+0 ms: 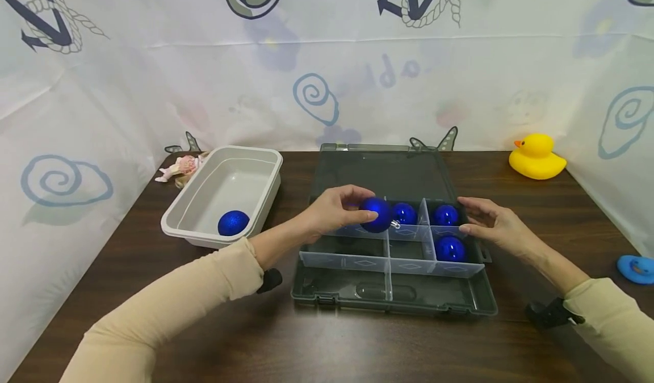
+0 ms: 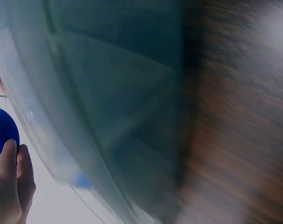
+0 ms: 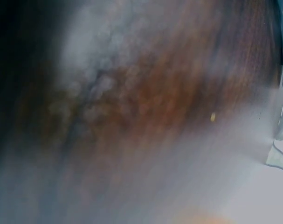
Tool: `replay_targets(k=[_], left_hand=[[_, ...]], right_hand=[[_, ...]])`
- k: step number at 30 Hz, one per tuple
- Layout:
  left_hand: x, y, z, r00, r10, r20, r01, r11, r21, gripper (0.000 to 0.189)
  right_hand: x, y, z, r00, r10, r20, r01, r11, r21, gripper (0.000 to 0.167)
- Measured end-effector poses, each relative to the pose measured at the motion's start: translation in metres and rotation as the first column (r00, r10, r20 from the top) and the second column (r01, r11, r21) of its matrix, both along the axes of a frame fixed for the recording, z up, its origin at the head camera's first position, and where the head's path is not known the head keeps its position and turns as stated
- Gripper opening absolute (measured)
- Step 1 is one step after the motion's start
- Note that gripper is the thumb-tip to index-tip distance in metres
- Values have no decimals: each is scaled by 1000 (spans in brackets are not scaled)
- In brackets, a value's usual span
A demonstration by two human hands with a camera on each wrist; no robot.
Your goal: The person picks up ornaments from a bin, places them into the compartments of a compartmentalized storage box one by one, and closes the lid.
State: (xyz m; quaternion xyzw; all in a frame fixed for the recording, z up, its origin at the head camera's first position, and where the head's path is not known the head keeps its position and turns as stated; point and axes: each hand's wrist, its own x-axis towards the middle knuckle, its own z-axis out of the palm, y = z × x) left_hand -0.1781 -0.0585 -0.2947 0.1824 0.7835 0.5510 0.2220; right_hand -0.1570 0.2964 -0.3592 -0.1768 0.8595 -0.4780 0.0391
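Note:
In the head view, my left hand [image 1: 334, 210] pinches a shiny blue bauble [image 1: 376, 214] with a silver cap over the back row of a dark see-through divided box [image 1: 317, 289]. In the left wrist view, that bauble [image 2: 2, 135] sits at the fingertips. Three more baubles lie in the box: one in the back middle compartment [image 1: 405, 214], one back right [image 1: 446, 215], and one below it [image 1: 451, 249]. My right hand [image 1: 493, 224] is at the box's right side, thumb and fingers apart, holding no bauble. Whether it touches the rim cannot be told.
Left of the box stands a white tub [image 1: 171, 224] with a glittery blue ball [image 1: 233, 223] inside. A small doll [image 1: 184, 166] lies behind it. A yellow rubber duck [image 1: 537, 157] stands back right, and a blue toy [image 1: 636, 269] lies at the right edge. The box's lid [image 1: 380, 173] lies back.

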Motion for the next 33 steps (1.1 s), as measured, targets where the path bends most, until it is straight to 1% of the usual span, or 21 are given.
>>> replay_targets(k=[2, 6, 10, 13, 20, 25, 28, 33], left_hand=[[3, 9, -2, 1000, -15, 15, 15, 1000, 10, 44], [9, 24, -4, 999, -39, 23, 39, 999, 21, 45], [14, 34, -6, 999, -45, 7, 45, 999, -15, 45], [16, 40, -8, 999, -42, -19, 41, 998, -52, 47], [20, 45, -12, 997, -50, -62, 44, 995, -91, 51], [22, 46, -17, 993, -24, -116, 7, 990, -142, 51], [22, 46, -20, 992, -20, -127, 1, 989, -150, 51], [21, 45, -20, 991, -38, -130, 19, 989, -143, 50]], right_hand=[[0, -1, 0, 1000, 2, -4, -2, 1000, -2, 56], [0, -2, 1, 1000, 4, -6, -4, 1000, -10, 56], [1, -1, 2, 1000, 2, -2, -2, 1000, -1, 57], [1, 0, 2, 1000, 0, 3, 0, 1000, 7, 58], [0, 0, 2, 1000, -1, 15, 1, 1000, 15, 58], [1, 0, 1, 1000, -9, 15, 9, 1000, 29, 58], [0, 0, 0, 1000, -9, 11, 8, 1000, 28, 58], [-1, 0, 0, 1000, -3, -4, 3, 1000, 23, 57]])
